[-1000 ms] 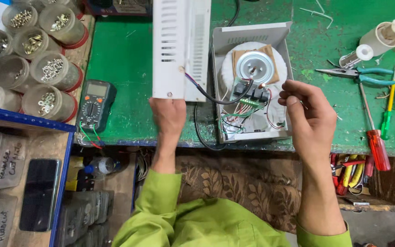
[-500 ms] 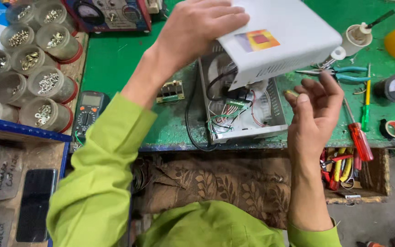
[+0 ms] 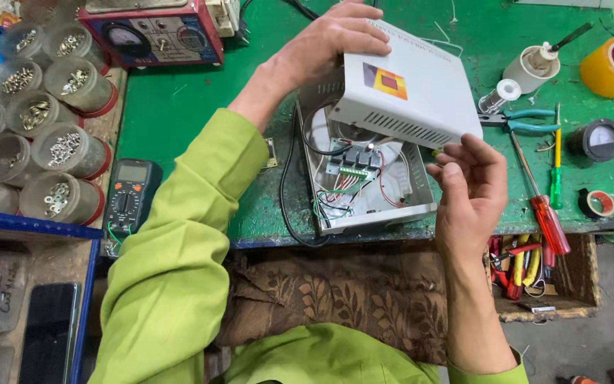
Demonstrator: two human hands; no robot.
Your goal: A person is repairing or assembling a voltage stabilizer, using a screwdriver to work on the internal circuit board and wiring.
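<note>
- The white metal cover (image 3: 410, 89) is gripped at its far end by the left hand (image 3: 335, 35), fingers wrapped over the top.
- Its near corner is touched by the half-open right hand (image 3: 474, 188); nothing is clasped.
- The cover is held tilted above the open chassis (image 3: 364, 192).
- A red-handled screwdriver (image 3: 541, 206) lies right of the chassis, a multimeter (image 3: 131, 195) left.

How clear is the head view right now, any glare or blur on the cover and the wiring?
Head view: even, soft light, no glare on the white cover; wiring in the open case is sharp, partly shaded by the cover; left hand and right hand look crisp; edges bow slightly from the wide lens.
</note>
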